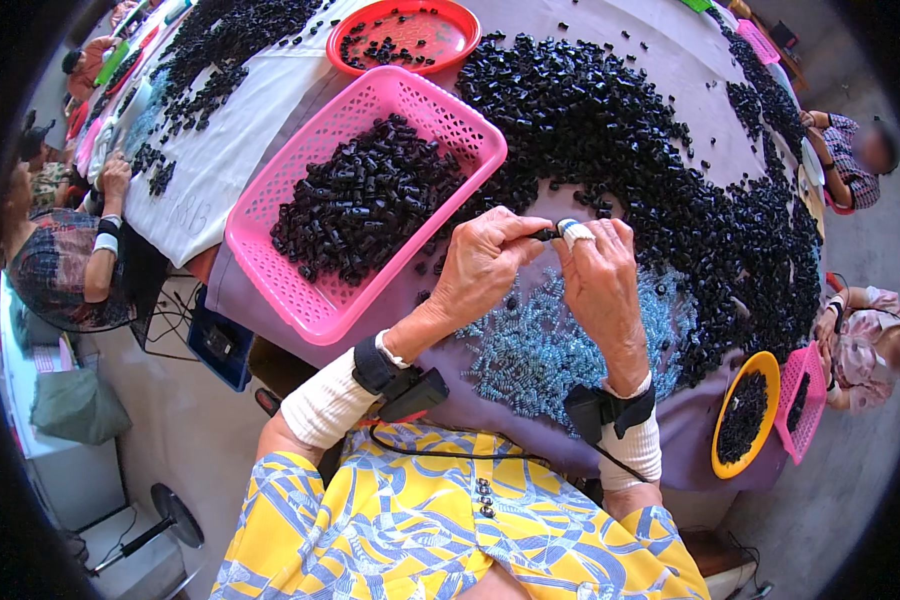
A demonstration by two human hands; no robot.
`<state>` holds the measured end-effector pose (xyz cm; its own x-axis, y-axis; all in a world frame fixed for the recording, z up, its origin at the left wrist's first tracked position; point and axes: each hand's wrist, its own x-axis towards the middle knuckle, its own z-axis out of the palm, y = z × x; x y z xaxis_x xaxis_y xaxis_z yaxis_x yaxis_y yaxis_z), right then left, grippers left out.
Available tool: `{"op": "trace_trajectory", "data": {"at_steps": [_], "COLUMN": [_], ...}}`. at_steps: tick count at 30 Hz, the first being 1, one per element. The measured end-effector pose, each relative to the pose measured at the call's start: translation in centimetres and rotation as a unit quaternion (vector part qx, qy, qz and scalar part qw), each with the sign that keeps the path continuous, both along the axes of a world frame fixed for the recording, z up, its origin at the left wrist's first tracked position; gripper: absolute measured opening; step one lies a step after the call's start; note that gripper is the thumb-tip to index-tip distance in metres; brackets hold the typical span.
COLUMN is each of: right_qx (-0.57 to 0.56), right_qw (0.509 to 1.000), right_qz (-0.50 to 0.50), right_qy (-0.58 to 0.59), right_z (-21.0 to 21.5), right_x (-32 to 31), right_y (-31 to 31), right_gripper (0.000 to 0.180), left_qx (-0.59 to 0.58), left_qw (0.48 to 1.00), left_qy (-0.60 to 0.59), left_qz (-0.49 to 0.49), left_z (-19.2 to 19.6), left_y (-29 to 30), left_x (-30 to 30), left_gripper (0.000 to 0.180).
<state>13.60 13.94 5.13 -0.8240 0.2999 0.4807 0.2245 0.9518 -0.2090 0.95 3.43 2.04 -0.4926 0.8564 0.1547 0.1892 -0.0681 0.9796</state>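
Observation:
My left hand (485,262) pinches a small black plastic part (544,235) between thumb and fingertips. Against the other end of that part, the fingers of my right hand (600,285) are closed; white tape wraps one of them. Both hands meet over the table, just above a heap of small pale-blue clear coil-like pieces (530,350). Beyond them spreads a large pile of loose black parts (580,120). To the left of my left hand, a pink perforated basket (315,318) holds many black pieces (370,200).
A red round tray (460,22) with scattered black parts lies beyond the basket. At the right edge are a yellow bowl (720,462) and another pink basket (810,420). Other people sit around the table on both sides. A blue bin (220,345) stands below, at left.

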Motion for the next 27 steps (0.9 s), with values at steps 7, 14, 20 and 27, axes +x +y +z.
{"op": "trace_trajectory", "data": {"at_steps": [7, 14, 20, 27], "right_qx": [-0.010, -0.002, -0.033, -0.059], "right_qw": [1.000, 1.000, 0.998, 0.996], "right_qz": [0.000, 0.011, 0.051, 0.059], "right_qy": [-0.008, -0.018, -0.007, 0.010], "right_z": [-0.1, -0.7, -0.5, -1.1], "right_x": [0.0, -0.1, -0.2, -0.5], "right_y": [0.0, -0.1, 0.5, 0.5], "right_gripper": [0.013, 0.011, 0.009, 0.008], "left_qx": [-0.013, 0.008, 0.015, 0.013], "left_qw": [0.995, 0.997, 0.999, 0.999], "left_qy": [-0.098, -0.074, -0.047, -0.021], "left_qz": [0.014, 0.010, 0.009, 0.030], "left_z": [0.3, 0.3, 0.4, 0.2], "left_y": [0.3, 0.2, 0.1, 0.2], "left_x": [0.3, 0.2, 0.2, 0.4], "left_gripper": [0.023, 0.023, 0.023, 0.023]}}
